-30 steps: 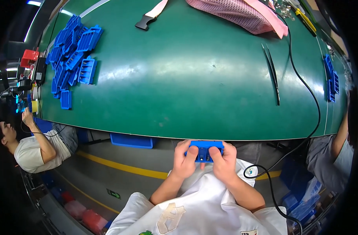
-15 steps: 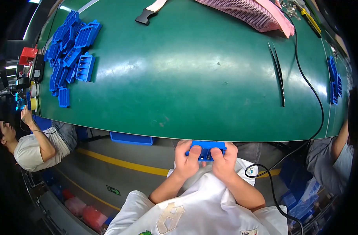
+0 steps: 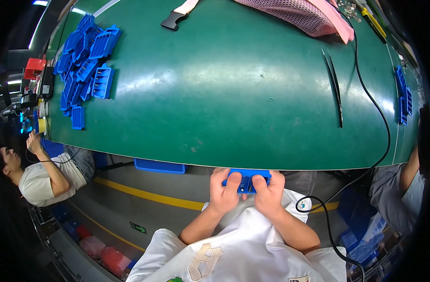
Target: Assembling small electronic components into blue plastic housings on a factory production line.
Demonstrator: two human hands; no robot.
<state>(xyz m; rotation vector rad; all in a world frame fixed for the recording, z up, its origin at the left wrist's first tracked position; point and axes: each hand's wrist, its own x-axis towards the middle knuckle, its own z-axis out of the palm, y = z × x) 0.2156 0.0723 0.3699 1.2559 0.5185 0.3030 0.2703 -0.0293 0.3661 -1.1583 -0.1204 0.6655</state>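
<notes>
Right now, both hands: you hold one small blue tray (image 3: 246,180) just below the near edge of the desk (image 3: 234,94), close to your body, likely so your thumbs can work over its compartments.
Left hand (image 3: 223,193): your grip is closed on the tray's left end, thumb lying across the top face, fingers wrapped underneath and out of sight.
Right hand (image 3: 270,192): your grip is closed on the right end in the same way, which keeps the tray level between the two hands.
Tray position: off the desk, in the air above your lap, touching nothing but your hands.
Blue tray pile (image 3: 83,61): heaped at the far left of the desk, well apart from you, seemingly a stock within arm's reach.
Second blue stack (image 3: 403,94): at the right edge, separate from the pile, perhaps sorted apart.
Tweezers (image 3: 335,84): lying flat to the right, untouched.
Black cable (image 3: 375,108): runs over the desk and off the near edge beside your right arm.
Pink mesh bag (image 3: 304,14): at the far edge.
</notes>
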